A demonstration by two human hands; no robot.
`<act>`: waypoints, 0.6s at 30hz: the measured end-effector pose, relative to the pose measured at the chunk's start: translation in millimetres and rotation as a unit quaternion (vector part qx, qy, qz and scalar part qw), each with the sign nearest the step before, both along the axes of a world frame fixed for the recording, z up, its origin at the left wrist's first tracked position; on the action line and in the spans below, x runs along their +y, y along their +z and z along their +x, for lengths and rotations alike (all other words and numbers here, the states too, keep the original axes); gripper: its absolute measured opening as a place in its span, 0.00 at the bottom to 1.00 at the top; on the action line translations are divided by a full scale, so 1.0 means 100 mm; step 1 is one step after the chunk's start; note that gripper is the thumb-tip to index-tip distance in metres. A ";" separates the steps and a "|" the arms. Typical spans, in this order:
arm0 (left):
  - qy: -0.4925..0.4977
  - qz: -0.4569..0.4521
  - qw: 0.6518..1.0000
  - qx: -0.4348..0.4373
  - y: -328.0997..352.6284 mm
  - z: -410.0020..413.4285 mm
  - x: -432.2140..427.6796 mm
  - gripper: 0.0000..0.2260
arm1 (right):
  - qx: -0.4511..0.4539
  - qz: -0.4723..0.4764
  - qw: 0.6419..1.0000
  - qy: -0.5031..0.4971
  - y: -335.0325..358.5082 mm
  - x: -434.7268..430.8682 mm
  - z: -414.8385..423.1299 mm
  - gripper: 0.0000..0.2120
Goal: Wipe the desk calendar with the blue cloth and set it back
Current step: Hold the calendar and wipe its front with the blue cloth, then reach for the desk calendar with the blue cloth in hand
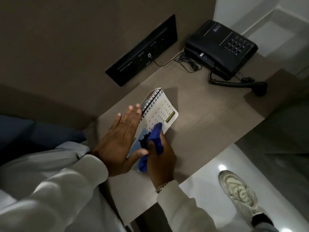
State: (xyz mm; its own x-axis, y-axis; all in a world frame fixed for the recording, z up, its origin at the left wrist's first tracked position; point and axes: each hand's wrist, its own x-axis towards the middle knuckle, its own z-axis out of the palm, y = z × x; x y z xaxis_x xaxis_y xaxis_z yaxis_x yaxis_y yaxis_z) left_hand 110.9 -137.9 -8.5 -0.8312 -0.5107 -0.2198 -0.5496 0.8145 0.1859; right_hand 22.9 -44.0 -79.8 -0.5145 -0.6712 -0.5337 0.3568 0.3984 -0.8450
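Note:
A white spiral-bound desk calendar [163, 109] with a date grid and a yellow label is propped at a tilt over the wooden desk [209, 118]. My left hand [120, 138] presses flat against its left side, fingers spread, thumb under the lower edge. My right hand [160, 158] is closed on a bunched blue cloth [156, 136] that presses on the calendar's face near the bottom of the date grid. The calendar's lower part is hidden behind both hands.
A black telephone [222, 47] with a coiled cord [234, 83] stands at the desk's far right. A black socket panel [145, 49] is set into the wall behind. My shoe [237, 191] is on the shiny white floor at the lower right.

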 end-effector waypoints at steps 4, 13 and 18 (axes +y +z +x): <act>0.012 -0.012 0.999 -0.037 0.03 -0.01 0.02 0.39 | -0.054 0.031 0.980 0.188 0.18 0.22 -0.38 0.15; 0.220 0.010 0.972 0.077 0.18 -0.07 0.32 0.37 | 0.400 0.078 0.833 0.373 0.22 0.35 -1.95 0.24; 0.549 0.027 0.794 0.259 0.20 -0.14 0.78 0.30 | 0.487 0.160 0.729 0.453 0.06 -0.02 -2.49 0.26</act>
State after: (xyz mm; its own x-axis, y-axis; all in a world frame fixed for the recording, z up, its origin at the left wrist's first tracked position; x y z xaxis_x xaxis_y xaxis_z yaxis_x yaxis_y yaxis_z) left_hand 97.0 -60.2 12.0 0.1237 -0.9915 -0.0396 -0.7610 -0.1204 0.6375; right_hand -226.4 -46.2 -73.9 -0.1768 -0.8929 -0.4142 -0.8830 0.3298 -0.3340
